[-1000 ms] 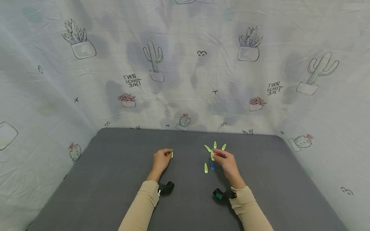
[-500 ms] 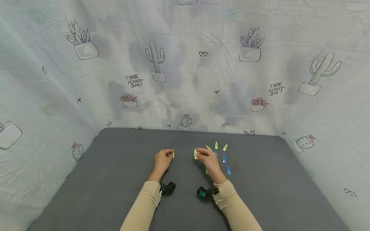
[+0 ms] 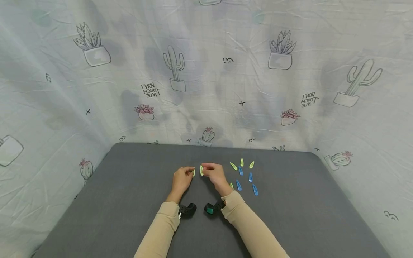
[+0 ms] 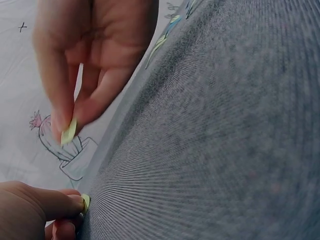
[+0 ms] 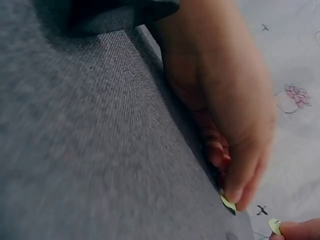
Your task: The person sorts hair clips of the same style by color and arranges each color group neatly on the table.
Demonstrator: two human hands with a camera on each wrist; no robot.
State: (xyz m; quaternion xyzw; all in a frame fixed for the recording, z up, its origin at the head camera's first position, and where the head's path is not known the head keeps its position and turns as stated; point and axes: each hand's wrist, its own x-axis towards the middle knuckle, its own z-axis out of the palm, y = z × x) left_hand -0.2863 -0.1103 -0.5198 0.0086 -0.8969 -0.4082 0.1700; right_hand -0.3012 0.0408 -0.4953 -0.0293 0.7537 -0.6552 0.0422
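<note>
My left hand pinches a yellow-green snap hair clip between thumb and forefinger, low over the grey table. Just to its right, my right hand holds a second yellow-green hair clip by its fingertips, a small gap from the first. In the left wrist view this second clip hangs from the right thumb and finger, higher than the left one. Right of the hands lie loose clips: several blue ones, such as a blue hair clip, and several yellow-green ones, such as a yellow-green hair clip.
The grey cloth-covered table reaches back to a pale curtain printed with cacti, which also hangs at both sides. One yellow-green clip lies close by the right wrist. Black camera mounts are strapped at both wrists.
My right hand has lifted a yellow-green clip from the scattered clips and carried it left, close to my left hand. Blue clips it covered now show. The left hand stays put, pinching its clip.
</note>
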